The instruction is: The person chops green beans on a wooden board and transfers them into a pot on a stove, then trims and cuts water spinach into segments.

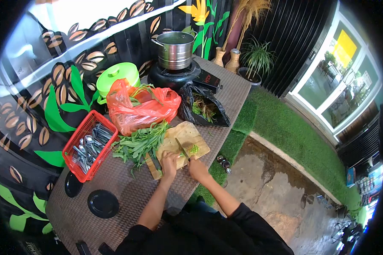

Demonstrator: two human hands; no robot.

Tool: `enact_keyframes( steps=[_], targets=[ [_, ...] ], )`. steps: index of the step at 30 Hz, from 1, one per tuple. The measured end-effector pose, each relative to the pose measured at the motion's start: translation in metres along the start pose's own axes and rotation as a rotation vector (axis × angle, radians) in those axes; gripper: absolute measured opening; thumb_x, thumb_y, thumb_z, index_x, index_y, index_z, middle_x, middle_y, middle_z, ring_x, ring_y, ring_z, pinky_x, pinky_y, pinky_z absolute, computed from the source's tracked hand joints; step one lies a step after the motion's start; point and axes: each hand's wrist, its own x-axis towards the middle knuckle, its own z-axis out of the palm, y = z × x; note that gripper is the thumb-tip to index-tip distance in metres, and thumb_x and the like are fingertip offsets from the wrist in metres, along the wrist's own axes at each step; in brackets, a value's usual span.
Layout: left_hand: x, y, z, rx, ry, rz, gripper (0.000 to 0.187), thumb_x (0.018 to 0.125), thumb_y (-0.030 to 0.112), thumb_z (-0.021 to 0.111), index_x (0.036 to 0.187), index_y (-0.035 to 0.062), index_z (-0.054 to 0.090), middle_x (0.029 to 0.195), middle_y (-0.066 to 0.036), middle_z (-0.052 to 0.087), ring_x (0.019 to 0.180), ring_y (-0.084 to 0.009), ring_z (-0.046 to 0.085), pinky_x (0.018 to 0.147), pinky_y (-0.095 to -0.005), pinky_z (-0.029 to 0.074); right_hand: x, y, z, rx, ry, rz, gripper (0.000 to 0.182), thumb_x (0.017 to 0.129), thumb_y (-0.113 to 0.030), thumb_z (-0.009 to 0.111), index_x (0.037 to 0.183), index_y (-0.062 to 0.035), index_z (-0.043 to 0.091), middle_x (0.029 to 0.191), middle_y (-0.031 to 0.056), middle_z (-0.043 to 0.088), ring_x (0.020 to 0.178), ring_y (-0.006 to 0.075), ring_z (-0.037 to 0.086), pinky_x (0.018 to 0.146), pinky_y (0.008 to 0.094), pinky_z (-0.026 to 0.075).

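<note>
The knife (182,148) lies over the middle of the board (185,130), its blade pointing to 11 o'clock. The right hand (198,169), at the board's 5 o'clock edge, has its fingers closed round the handle. The left hand (170,161), at 7 o'clock, has its fingers bent down over green stems; I cannot tell how tightly they grip. Chopped bits (194,149) sit at 3 o'clock on the board, just beside the blade. Leafy greens (142,143) spread at 9 o'clock, partly on the board, partly on the table (136,191).

Counting from the board, a black bag (215,115) with greenery in its mouth stands open at 1 o'clock. A red bag (127,112) slumps between 10 and 11, with a lidded green pot (130,73) behind it. Farther out, a steel pot (174,57) sits on the stove (161,76) at 12, a basket (101,156) of cutlery (89,146) at 9, and two black plates (103,204) near 8.
</note>
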Motion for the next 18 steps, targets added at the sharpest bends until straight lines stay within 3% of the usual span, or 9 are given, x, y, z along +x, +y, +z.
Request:
enact_keyframes(
  steps=[3, 7, 11, 16, 18],
  targets=[
    [-0.006, 0.005, 0.005, 0.049, 0.109, 0.049, 0.021, 0.069, -0.005, 0.062, 0.087, 0.0024, 0.070, 0.086, -0.011, 0.062, 0.089, -0.0263, 0.052, 0.076, -0.0364, 0.045, -0.011, -0.010, 0.022, 0.031, 0.011, 0.077, 0.029, 0.092, -0.026, 0.042, 0.098, 0.0022, 0.044, 0.085, 0.0276, 0.061, 0.077, 0.0433, 0.062, 0.067, 0.0501, 0.050],
    [-0.006, 0.005, 0.005, 0.056, 0.104, 0.046, 0.020, 0.069, -0.004, 0.062, 0.087, 0.0032, 0.070, 0.088, -0.010, 0.061, 0.092, -0.0266, 0.051, 0.078, -0.0366, 0.044, 0.018, -0.006, 0.024, 0.075, 0.041, 0.037, 0.028, 0.093, -0.028, 0.039, 0.099, -0.0003, 0.044, 0.077, 0.0268, 0.062, 0.076, 0.0430, 0.062, 0.066, 0.0513, 0.049],
    [-0.005, 0.006, 0.004, 0.070, 0.095, 0.022, 0.018, 0.071, -0.003, 0.061, 0.087, 0.0022, 0.069, 0.087, -0.010, 0.061, 0.091, -0.0271, 0.050, 0.080, -0.0359, 0.043, 0.017, -0.002, 0.011, 0.084, 0.010, -0.022, 0.028, 0.093, -0.028, 0.039, 0.099, -0.0009, 0.043, 0.080, 0.0276, 0.062, 0.078, 0.0434, 0.062, 0.066, 0.0514, 0.049],
    [-0.007, -0.001, 0.005, 0.053, 0.073, 0.049, 0.017, 0.072, -0.002, 0.061, 0.086, 0.0021, 0.069, 0.086, -0.010, 0.062, 0.091, -0.0272, 0.050, 0.080, -0.0357, 0.043, 0.005, -0.014, 0.028, 0.090, -0.025, 0.119, 0.031, 0.092, -0.029, 0.040, 0.102, 0.0001, 0.044, 0.085, 0.0288, 0.061, 0.082, 0.0439, 0.061, 0.069, 0.0509, 0.049],
    [-0.007, -0.001, 0.004, 0.071, 0.091, 0.043, 0.016, 0.072, -0.002, 0.062, 0.085, 0.0019, 0.069, 0.087, -0.010, 0.062, 0.090, -0.0268, 0.050, 0.079, -0.0353, 0.043, 0.017, -0.009, 0.023, 0.062, -0.013, 0.070, 0.032, 0.092, -0.029, 0.040, 0.104, 0.0006, 0.043, 0.086, 0.0287, 0.061, 0.083, 0.0437, 0.061, 0.071, 0.0510, 0.049]
  ],
)
